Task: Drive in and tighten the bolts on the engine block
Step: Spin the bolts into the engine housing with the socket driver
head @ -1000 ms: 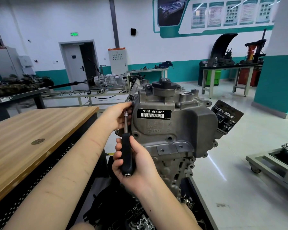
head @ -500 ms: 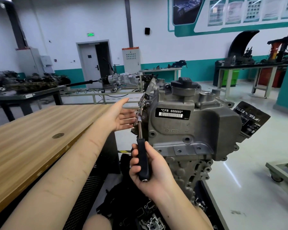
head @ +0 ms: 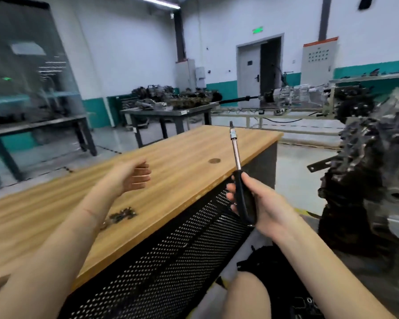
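My right hand (head: 260,203) grips the black handle of a driver tool (head: 240,180) whose steel shaft points up, its tip in the air over the wooden workbench (head: 171,157). My left hand (head: 131,178) hovers above the bench top, fingers loosely curled, holding nothing. A small pile of dark bolts (head: 122,215) lies on the bench beside my left forearm. The engine block (head: 378,169) stands blurred at the right edge, apart from both hands.
The bench has a black perforated metal front (head: 171,249). Metal tables with engine parts (head: 171,100) stand behind it, a gearbox on a frame (head: 290,93) farther right, and a door (head: 260,65) in the back wall. A glass-fronted cabinet (head: 28,65) fills the left.
The view has swung left from the engine to the bench. My right hand pulled the driver off the engine. My left hand left the engine and moved over the bench.
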A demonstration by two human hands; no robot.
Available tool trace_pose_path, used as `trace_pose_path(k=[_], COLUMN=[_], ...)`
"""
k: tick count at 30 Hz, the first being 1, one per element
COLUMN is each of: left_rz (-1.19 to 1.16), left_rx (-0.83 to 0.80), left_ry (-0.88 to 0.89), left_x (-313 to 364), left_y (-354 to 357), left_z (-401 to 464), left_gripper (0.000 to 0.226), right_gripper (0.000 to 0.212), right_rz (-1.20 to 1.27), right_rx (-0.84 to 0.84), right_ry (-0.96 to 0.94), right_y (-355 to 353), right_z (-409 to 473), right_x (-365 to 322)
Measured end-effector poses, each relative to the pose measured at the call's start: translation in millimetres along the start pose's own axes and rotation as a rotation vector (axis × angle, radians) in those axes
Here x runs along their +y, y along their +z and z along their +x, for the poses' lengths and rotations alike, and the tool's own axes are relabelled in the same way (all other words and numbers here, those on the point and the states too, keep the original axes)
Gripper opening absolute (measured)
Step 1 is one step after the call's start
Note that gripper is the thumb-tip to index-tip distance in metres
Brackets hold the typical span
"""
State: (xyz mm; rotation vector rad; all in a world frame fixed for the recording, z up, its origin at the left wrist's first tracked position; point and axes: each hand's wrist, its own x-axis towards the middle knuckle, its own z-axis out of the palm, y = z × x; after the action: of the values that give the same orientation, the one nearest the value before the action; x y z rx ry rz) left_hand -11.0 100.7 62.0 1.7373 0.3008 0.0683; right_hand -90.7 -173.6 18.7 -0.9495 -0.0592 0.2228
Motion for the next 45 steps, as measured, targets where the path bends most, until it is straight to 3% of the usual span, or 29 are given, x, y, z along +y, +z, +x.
trace_pose_path(k=[4, 10, 15, 21, 23, 25, 28, 31, 36, 45], left_rz=[0.384, 1.002, 1.196, 1.214, 1.122, 0.76, -0.079, -0.521, -0.667, -0.68], left_rx=[0.193, 0.091, 0.2, 0.227, 0.283, 0.307, 0.101, -0.141, -0.411, -0.464], left_ry=[0.032, 0.164, 0.308, 0.357, 0.394, 0.394, 0.216, 0.119, 0.055, 0.061], left_x=[-52.7, -100.7, -116.9, -126.8, -127.8, -121.5, -88.1, -52.6, -29.4, -21.1], left_y=[-63.3, -57.5, -35.5, -30.8, -29.2, -22.8, -3.4, 18.2, 49.6, 66.5], left_z=[2.7, 5.5, 17.0, 26.4, 25.0, 22.2, 14.1, 0.2, -17.8, -24.4], left_gripper=[0.017, 0.022, 0.031, 0.026, 0.025, 0.022, 0.016, 0.008, 0.01, 0.016], right_gripper=[0.015, 0.015, 0.016, 0.015, 0.015, 0.016, 0.015, 0.015, 0.011, 0.015], right_rz=[-0.092, -0.068, -0.066, -0.05, -0.055, -0.07, -0.11, -0.154, -0.309, -0.634], right_rx=[-0.086, -0.107, -0.06, -0.035, -0.038, -0.039, -0.033, -0.03, -0.027, -0.058], right_ry=[0.024, 0.074, 0.086, 0.074, 0.07, 0.066, 0.049, 0.022, -0.094, -0.275], right_y=[17.5, 18.7, 9.5, 1.6, -0.1, -1.9, -4.7, -7.3, -12.0, -11.8], right_z=[20.5, 27.3, 25.4, 21.9, 21.7, 21.7, 21.6, 18.8, 9.2, 8.0], right_x=[21.9, 41.0, 42.4, 40.6, 41.4, 42.8, 44.0, 44.4, 41.4, 34.7])
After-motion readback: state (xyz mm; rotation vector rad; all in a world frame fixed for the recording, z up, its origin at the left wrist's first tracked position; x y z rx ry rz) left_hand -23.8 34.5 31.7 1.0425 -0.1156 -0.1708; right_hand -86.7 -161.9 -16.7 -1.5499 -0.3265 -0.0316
